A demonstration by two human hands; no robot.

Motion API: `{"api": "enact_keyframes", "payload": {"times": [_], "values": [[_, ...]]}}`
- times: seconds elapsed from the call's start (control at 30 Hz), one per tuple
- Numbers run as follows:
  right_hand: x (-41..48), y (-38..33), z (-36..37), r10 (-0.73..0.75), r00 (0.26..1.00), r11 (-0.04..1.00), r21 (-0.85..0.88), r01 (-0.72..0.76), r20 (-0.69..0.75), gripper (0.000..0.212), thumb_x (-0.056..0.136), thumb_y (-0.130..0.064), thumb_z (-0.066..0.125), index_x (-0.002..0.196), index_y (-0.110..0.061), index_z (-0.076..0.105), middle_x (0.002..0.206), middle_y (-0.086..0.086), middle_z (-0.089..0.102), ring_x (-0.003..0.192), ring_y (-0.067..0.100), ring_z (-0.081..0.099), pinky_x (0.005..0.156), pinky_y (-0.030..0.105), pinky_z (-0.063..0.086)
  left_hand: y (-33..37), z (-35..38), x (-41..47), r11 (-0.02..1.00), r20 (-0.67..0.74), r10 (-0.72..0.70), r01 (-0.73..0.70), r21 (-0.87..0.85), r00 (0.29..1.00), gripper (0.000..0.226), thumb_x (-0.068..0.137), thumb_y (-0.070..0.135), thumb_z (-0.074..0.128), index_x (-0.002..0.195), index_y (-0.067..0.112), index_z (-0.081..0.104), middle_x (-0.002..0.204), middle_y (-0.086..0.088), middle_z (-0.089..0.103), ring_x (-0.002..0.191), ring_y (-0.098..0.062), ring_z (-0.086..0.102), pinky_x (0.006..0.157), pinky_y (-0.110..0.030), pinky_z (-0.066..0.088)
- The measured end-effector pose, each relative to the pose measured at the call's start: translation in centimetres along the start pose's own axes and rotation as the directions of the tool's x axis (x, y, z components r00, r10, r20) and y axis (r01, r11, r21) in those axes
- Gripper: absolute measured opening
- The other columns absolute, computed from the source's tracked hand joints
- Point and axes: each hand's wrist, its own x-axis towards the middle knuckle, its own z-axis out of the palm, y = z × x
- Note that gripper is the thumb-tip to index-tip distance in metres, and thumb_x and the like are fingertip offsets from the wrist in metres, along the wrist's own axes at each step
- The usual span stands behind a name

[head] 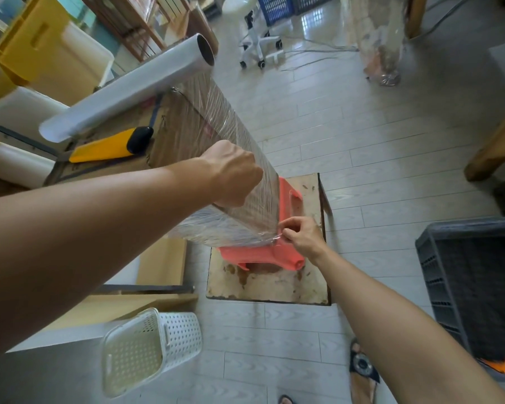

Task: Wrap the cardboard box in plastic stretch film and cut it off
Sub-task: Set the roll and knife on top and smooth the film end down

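The cardboard box point(172, 123) stands on a red plastic stool point(260, 255); clear stretch film point(233, 132) covers its near sides. The film roll point(129, 86) lies across the box top, with a sheet running from it down the box's right edge. My left hand point(231, 173) is a fist gripping the film at the box's upper near edge. At the lower near corner, my right hand point(301, 234) pinches the film between thumb and fingers. A yellow and black cutter point(111, 145) lies on the box top behind my left arm.
The stool sits on a stained wooden board point(274, 287) on the tiled floor. A white perforated basket point(149, 348) lies at lower left, a dark grey crate point(478, 281) at right. Yellow crates point(38, 45) stand far left, a white chair base point(260, 51) behind.
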Motion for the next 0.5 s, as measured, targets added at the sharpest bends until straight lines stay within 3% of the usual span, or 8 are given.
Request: {"api": "enact_keyframes", "payload": {"times": [0.1,0.17,0.27,0.33,0.5], "values": [[0.5,-1.1,0.9,0.02,0.994,0.999,0.046,-0.015,-0.105,0.016,0.092,-0.004,0.064,0.1,-0.012,0.075,0.095,0.0,0.073,0.083,0.01,0.069,0.07,0.016,0.056,-0.5,0.9,0.1,0.999,-0.042,-0.021,0.022,0.036,0.999,0.015,0.083,0.018,0.052,0.076,0.021,0.065,0.072,0.004,0.063,0.079,-0.019,0.066,0.076,-0.032,0.048],[1.1,-1.8,1.8,0.083,0.986,0.991,0.116,-0.067,-0.147,0.015,0.093,-0.003,0.063,0.101,-0.009,0.074,0.095,0.004,0.074,0.078,0.013,0.07,0.068,0.02,0.058,-0.6,1.3,0.0,0.997,-0.066,-0.039,0.044,0.065,0.997,0.014,0.084,0.022,0.052,0.078,0.022,0.066,0.08,0.005,0.068,0.086,-0.018,0.065,0.078,-0.031,0.041],[2.1,-2.1,3.1,0.156,0.971,0.979,0.156,-0.129,-0.181,0.011,0.091,-0.005,0.067,0.1,-0.008,0.074,0.097,0.008,0.075,0.087,0.022,0.072,0.082,0.033,0.06,-0.4,1.2,0.0,0.996,-0.052,-0.069,0.071,0.046,0.996,0.015,0.086,0.021,0.052,0.071,0.024,0.054,0.082,0.004,0.064,0.088,-0.018,0.062,0.074,-0.03,0.033],[2.5,-2.2,3.9,0.195,0.954,0.972,0.176,-0.157,-0.226,0.011,0.09,-0.007,0.069,0.099,-0.009,0.073,0.098,0.007,0.075,0.089,0.021,0.07,0.085,0.033,0.058,-0.3,1.1,0.0,0.995,-0.063,-0.09,0.092,0.035,0.994,0.018,0.087,0.022,0.054,0.069,0.024,0.052,0.081,0.004,0.064,0.085,-0.018,0.063,0.073,-0.03,0.035],[2.7,-2.2,5.1,0.288,0.897,0.936,0.298,-0.189,-0.334,0.012,0.089,-0.015,0.071,0.099,-0.017,0.063,0.097,0.002,0.069,0.083,0.015,0.065,0.07,0.024,0.05,-0.2,0.9,0.2,0.993,-0.044,-0.089,0.092,0.069,0.995,0.014,0.086,0.021,0.056,0.074,0.022,0.062,0.08,0.002,0.067,0.08,-0.018,0.064,0.075,-0.032,0.045]]}}
